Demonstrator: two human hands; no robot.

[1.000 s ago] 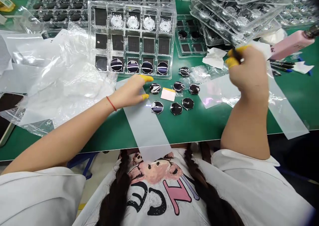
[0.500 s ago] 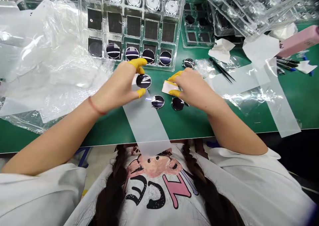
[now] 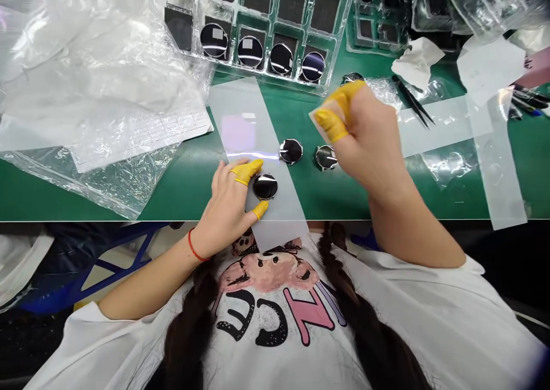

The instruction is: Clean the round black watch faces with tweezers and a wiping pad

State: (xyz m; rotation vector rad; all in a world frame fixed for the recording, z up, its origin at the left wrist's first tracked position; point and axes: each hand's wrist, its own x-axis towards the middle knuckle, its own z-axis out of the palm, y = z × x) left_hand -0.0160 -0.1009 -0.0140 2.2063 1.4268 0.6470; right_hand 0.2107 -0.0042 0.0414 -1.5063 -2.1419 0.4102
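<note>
My left hand, with yellow finger cots on thumb and forefinger, grips a round watch head by its edges. That watch head has a dark, glossy face and sits over the translucent strip near the table's front edge. My right hand, also in yellow cots, pinches a small white pad above the table. Below the pad a second watch head lies partly behind my right hand. A third watch head rests at the strip's right edge, between my hands.
A clear compartment tray with several watch heads stands at the back. Plastic bags and a printed sheet cover the left side. Black tweezers, crumpled paper and more translucent strips lie to the right.
My left hand has come down toward the front edge with the watch head. My right hand has lifted with the white pad, up and away from the watch heads. The view has shifted.
</note>
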